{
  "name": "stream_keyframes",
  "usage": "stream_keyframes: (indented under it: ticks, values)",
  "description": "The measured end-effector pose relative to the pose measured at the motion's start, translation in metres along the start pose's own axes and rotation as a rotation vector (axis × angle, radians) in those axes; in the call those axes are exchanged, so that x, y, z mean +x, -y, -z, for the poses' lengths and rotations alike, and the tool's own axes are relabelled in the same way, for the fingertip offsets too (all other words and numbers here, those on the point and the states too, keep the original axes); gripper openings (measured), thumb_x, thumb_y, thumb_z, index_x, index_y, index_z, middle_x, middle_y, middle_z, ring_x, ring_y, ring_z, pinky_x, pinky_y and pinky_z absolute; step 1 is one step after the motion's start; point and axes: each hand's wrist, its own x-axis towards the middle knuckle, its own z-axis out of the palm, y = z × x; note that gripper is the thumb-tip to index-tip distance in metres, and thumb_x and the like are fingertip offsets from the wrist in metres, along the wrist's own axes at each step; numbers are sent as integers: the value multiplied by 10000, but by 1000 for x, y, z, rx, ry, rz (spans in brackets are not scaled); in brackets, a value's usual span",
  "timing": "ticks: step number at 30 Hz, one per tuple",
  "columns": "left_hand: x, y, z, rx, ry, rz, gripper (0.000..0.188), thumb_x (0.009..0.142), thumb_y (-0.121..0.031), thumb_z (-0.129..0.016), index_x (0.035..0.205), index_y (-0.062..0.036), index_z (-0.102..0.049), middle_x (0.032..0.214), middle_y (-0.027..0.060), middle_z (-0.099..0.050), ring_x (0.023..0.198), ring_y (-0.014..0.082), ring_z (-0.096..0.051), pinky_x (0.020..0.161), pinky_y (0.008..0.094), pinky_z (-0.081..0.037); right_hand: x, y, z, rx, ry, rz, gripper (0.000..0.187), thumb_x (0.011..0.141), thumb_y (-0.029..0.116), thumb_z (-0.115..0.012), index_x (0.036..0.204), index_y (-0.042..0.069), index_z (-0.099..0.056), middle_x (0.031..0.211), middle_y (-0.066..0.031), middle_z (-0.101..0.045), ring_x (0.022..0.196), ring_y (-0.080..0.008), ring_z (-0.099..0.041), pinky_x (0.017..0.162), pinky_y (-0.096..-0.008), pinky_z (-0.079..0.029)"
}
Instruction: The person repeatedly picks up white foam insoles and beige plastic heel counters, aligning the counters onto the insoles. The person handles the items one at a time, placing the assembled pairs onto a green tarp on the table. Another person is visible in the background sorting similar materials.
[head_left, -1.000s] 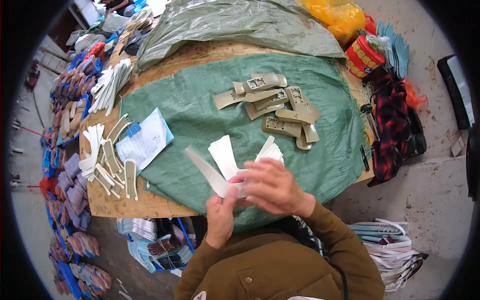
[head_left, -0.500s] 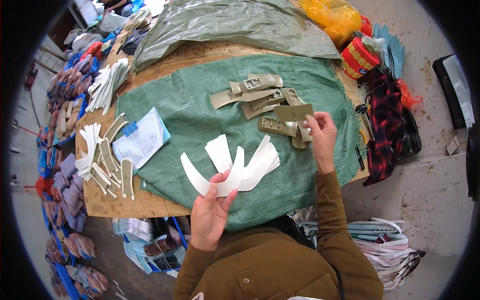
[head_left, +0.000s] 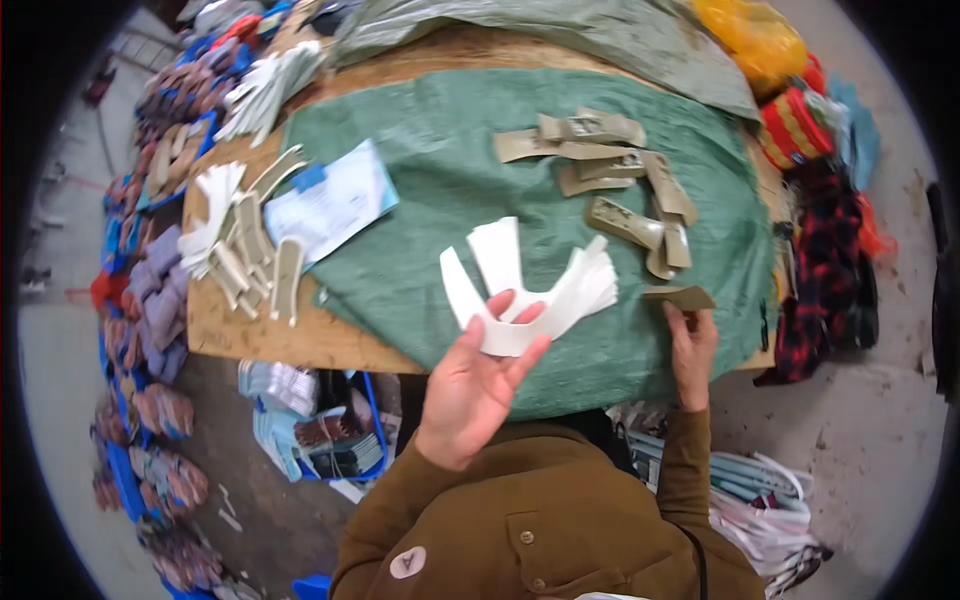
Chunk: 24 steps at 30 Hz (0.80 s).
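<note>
My left hand (head_left: 475, 385) pinches a white curved strip (head_left: 461, 288) between thumb and fingers, holding it above the front of the green woven sheet (head_left: 420, 250). Just behind it, a fan of white strips (head_left: 497, 258) lies on the sheet. More white strips (head_left: 598, 280) fan out to its right and partly overlap the held one in view. My right hand (head_left: 692, 350) grips a thin khaki curved piece (head_left: 682, 297) by its near edge, tilted so that little of its face shows. Farther back, several khaki moulded pieces (head_left: 622, 225) lie in a loose, overlapping group.
A clipped stack of papers (head_left: 335, 205) lies left of the sheet, beside white strips and khaki-backed pieces (head_left: 287, 280) on the wooden table (head_left: 320, 343). A blue crate (head_left: 375, 425) stands below the front edge. A red-black checked cloth (head_left: 822, 260) hangs at the right.
My right hand has drawn the khaki piece away from the group, toward me, and tilted it. My left hand still holds the white strip. The whole view has shifted.
</note>
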Motion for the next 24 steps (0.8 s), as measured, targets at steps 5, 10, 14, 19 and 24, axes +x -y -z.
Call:
stream_keyframes:
  ticks: [5, 10, 14, 19, 24]
  values:
    - [0, 1, 4, 4, 4, 27, 472, 1053, -303, -342, 1425, -13, -330, 1445, 254, -377, 1360, 313, -385, 1138, 450, -364, 4, 79, -18, 405, 163, -119, 206, 912, 89, -622, 1091, -14, -614, 931, -86, -676, 794, -136, -630, 690, -273, -503]
    - [-3, 3, 11, 68, 14, 39, 486, 1054, -325, -341, 1443, -32, -334, 1425, 189, -431, 1307, 275, -453, 1101, 432, -400, -5, 106, -77, 328, 662, 185, 250, 859, 66, -662, 1078, -40, -604, 934, -120, -681, 770, -182, -650, 679, -303, -515]
    - [-5, -1, 13, 148, -36, 37, 477, 1059, -332, -327, 1437, -44, -356, 1348, 150, -520, 1217, 226, -528, 1047, 381, -425, -4, 109, -86, 143, 680, 430, 302, 828, 52, -695, 1107, -22, -608, 916, -146, -671, 751, -250, -657, 655, -340, -508]
    - [-5, 0, 17, 155, -30, 41, 474, 1059, -333, -330, 1428, -39, -378, 1350, 115, -520, 1209, 208, -525, 1052, 379, -416, -4, 112, -95, 109, 664, 530, 337, 828, 44, -694, 1140, -26, -587, 929, -143, -670, 715, -246, -645, 610, -327, -497]
    - [-5, -1, 14, 144, -36, 48, 473, 1060, -329, -326, 1429, -39, -377, 1366, 115, -502, 1231, 204, -504, 1069, 395, -395, -4, 107, -95, 104, 683, 529, 346, 830, 29, -685, 1155, -25, -582, 945, -133, -673, 701, -237, -638, 582, -316, -485]
